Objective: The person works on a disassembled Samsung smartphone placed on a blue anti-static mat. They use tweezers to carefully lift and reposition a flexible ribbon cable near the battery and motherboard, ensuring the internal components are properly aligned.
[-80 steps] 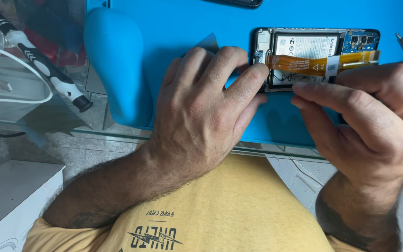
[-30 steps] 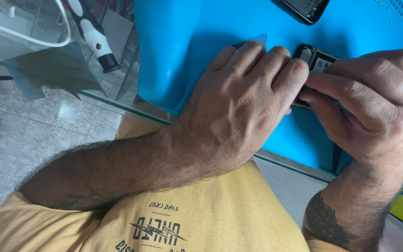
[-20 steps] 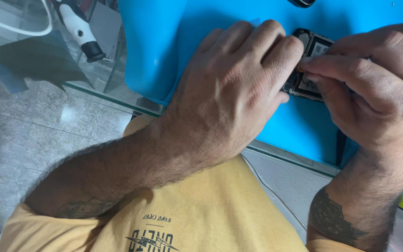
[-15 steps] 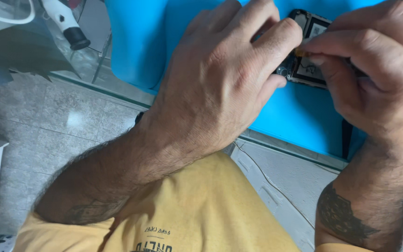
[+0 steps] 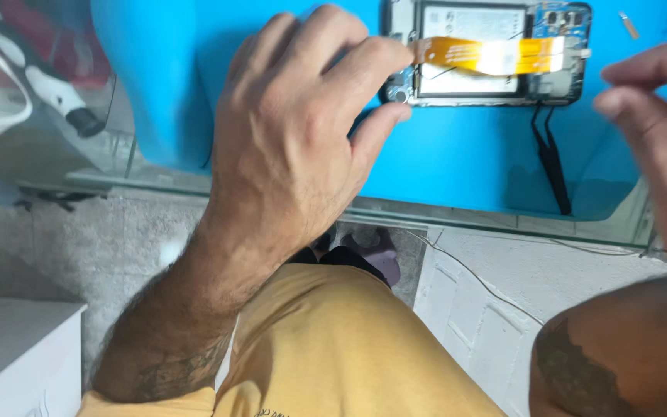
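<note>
Left hand [image 5: 303,147] hovers above the near edge of the surface, fingers spread and loosely curled, clamped on nothing; its fingertips sit at the left end of the opened phone [image 5: 488,54], close enough to steady it, though contact cannot be confirmed. Right hand [image 5: 658,123] is raised at the right edge of view, blurred, thumb and forefinger drawn near each other; whether they pinch anything cannot be told. One phone lies back-side up with its cover off on the blue mat [image 5: 457,154], the placement judged to keep its internals exposed for access. One orange flex ribbon [image 5: 496,55] runs lengthwise across the battery area. One dark slender tool [image 5: 550,162] lies on the mat just below the phone, within reach of either hand. One white-and-black handheld device [image 5: 59,100] rests at far left, well apart. The mat overhangs the glass surface [image 5: 503,220].
</note>
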